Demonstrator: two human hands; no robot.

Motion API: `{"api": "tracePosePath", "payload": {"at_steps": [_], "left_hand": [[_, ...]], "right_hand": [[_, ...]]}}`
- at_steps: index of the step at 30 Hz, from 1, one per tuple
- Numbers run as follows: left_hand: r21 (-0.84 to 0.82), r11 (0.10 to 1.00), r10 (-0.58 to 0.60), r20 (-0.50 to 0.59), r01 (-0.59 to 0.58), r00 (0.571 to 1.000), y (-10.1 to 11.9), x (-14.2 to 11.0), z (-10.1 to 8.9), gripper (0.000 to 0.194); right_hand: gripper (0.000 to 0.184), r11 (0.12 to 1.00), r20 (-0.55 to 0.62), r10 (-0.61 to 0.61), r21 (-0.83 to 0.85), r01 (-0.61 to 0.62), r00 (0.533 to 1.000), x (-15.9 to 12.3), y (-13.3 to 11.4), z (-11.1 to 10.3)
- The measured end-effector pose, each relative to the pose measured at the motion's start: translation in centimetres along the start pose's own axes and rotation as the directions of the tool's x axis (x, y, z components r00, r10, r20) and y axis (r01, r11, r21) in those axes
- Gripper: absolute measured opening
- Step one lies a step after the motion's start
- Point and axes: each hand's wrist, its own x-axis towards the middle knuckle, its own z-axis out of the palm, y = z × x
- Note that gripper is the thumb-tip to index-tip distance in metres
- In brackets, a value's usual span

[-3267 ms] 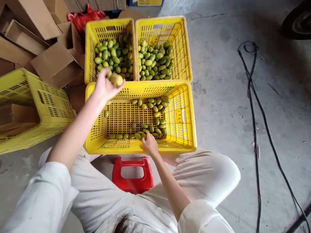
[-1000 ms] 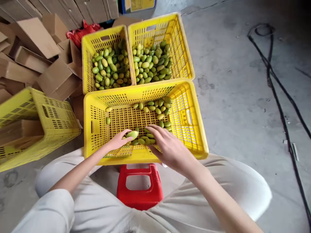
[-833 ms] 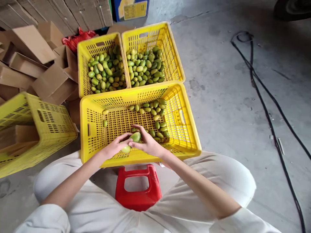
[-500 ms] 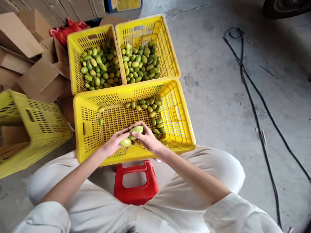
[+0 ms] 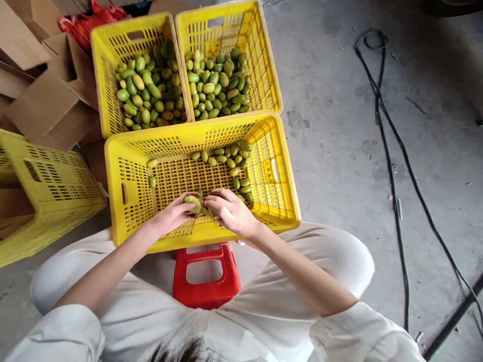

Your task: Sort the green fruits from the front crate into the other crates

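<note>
Both my hands are inside the near yellow crate (image 5: 128, 166), close together by its front wall. My left hand (image 5: 174, 215) is closed on a yellow-green mango (image 5: 192, 202). My right hand (image 5: 230, 212) is curled, fingers down among the loose mangoes on the crate floor; what it holds is hidden. More small green mangoes (image 5: 234, 161) lie scattered along the crate's right and far side. Beyond it stand two yellow crates side by side, the left crate (image 5: 103, 75) and the right crate (image 5: 269, 75), each holding several green mangoes.
A red plastic stool (image 5: 206, 274) sits between my knees. A tipped yellow crate (image 5: 45, 186) lies at the left, cardboard boxes (image 5: 41, 100) and a red net bag (image 5: 85, 20) behind it. Black cables (image 5: 392, 166) run across the concrete floor at the right.
The left hand came back from the far left crate into the near crate. Both hands met over mangoes, then lowered toward the crate floor; the camera view shifted slightly.
</note>
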Motion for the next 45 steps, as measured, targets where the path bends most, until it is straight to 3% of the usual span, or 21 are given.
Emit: {"api": "tracePosePath", "payload": {"at_steps": [5, 9, 12, 14, 16, 18, 20, 22, 25, 29, 33, 37, 39, 45], "left_hand": [[0.123, 0.989, 0.064, 0.126, -0.08, 0.99, 0.2, 0.6, 0.3, 0.038], [0.142, 0.985, 0.082, 0.103, -0.096, 0.991, 0.5, 0.8, 0.1, 0.036], [0.144, 0.979, 0.14, 0.031, -0.143, 0.99, 0.8, 0.9, -0.1, 0.034], [0.149, 0.972, 0.185, 0.003, -0.184, 0.983, 0.9, 1.1, -0.1, 0.032], [0.123, 0.974, 0.194, -0.014, -0.191, 0.981, 1.1, 1.3, -0.2, 0.031], [0.045, 0.984, 0.173, -0.038, -0.171, 0.984, 1.3, 1.4, -0.2, 0.034], [-0.057, 0.988, 0.138, -0.073, -0.142, 0.988, 1.7, 1.4, -0.1, 0.033], [-0.135, 0.982, 0.118, -0.098, -0.131, 0.988, 1.9, 1.3, 0.1, 0.025], [-0.158, 0.973, 0.162, -0.063, -0.17, 0.985, 2.1, 0.9, 0.3, 0.023], [-0.131, 0.963, 0.245, 0.042, -0.237, 0.969, 1.9, 0.7, 0.0, 0.029], [-0.038, 0.977, 0.21, 0.039, -0.209, 0.977, 1.7, 1.0, -0.4, 0.025], [-0.052, 0.985, 0.167, 0.033, -0.165, 0.985, 1.8, 1.2, -0.2, 0.036], [-0.106, 0.983, 0.156, 0.044, -0.151, 0.987, 1.9, 1.1, 0.0, 0.034], [-0.066, 0.976, 0.212, 0.116, -0.206, 0.97, 1.8, 0.7, 0.0, 0.031]], "right_hand": [[0.021, 0.992, 0.027, 0.022, -0.127, -0.019, 0.999, -0.1, -0.1, -0.5], [0.016, 0.991, -0.02, 0.059, -0.118, -0.061, 0.998, -0.1, -0.2, -0.2], [0.011, 0.982, -0.054, 0.188, 0.042, -0.186, 0.981, 0.3, -0.3, -0.1], [0.022, 0.909, -0.039, 0.355, 0.248, -0.335, 0.934, 0.8, -0.4, -0.2], [0.03, 0.73, 0.07, 0.52, 0.482, -0.485, 0.851, 1.2, -0.2, -0.4], [0.031, 0.456, 0.232, 0.591, 0.694, -0.557, 0.773, 1.5, -0.1, -0.5], [0.033, 0.173, 0.343, 0.593, 0.829, -0.531, 0.728, 1.7, -0.1, -0.5], [0.036, -0.04, 0.39, 0.587, 0.889, -0.456, 0.71, 1.8, -0.2, -0.4], [0.036, -0.209, 0.434, 0.595, 0.896, -0.392, 0.676, 1.8, -0.3, -0.4], [0.035, -0.261, 0.452, 0.681, 0.885, -0.385, 0.577, 1.9, 0.0, -0.5], [0.041, -0.339, 0.499, 0.704, 0.861, -0.379, 0.506, 2.0, 0.8, -0.3], [0.03, -0.386, 0.475, 0.687, 0.88, -0.278, 0.55, 2.0, 1.2, -0.3], [0.034, -0.381, 0.46, 0.681, 0.887, -0.26, 0.57, 2.1, 1.1, -0.4], [0.035, -0.411, 0.482, 0.667, 0.874, -0.259, 0.568, 1.9, 0.8, -0.4]]}}
